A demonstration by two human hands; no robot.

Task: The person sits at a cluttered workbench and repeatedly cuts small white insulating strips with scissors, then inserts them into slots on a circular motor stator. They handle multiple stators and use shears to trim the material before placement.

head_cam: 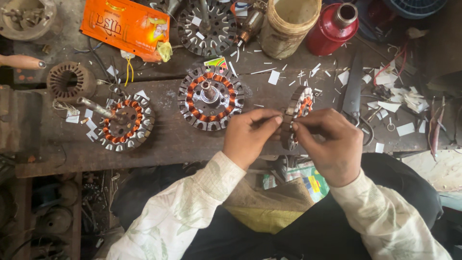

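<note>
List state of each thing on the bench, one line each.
Held stator: on edge, tilted, pinched by both hands.
Left hand: fingertips closed on the stator's rim.
Right hand: fingertips closed on the rim.
Middle stator: flat, copper windings in, shaft up.
Left stator: flat, wound, shaft tilted.
Bare stator: flat, slots unwound.
Red can: lying tilted, uncapped.
Scissors: flat on bench; whether the blades are shut is unclear.

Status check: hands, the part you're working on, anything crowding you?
Left hand and right hand both pinching upright stator at bench edge. Flat stator close left, scissors right, not touching.
</note>
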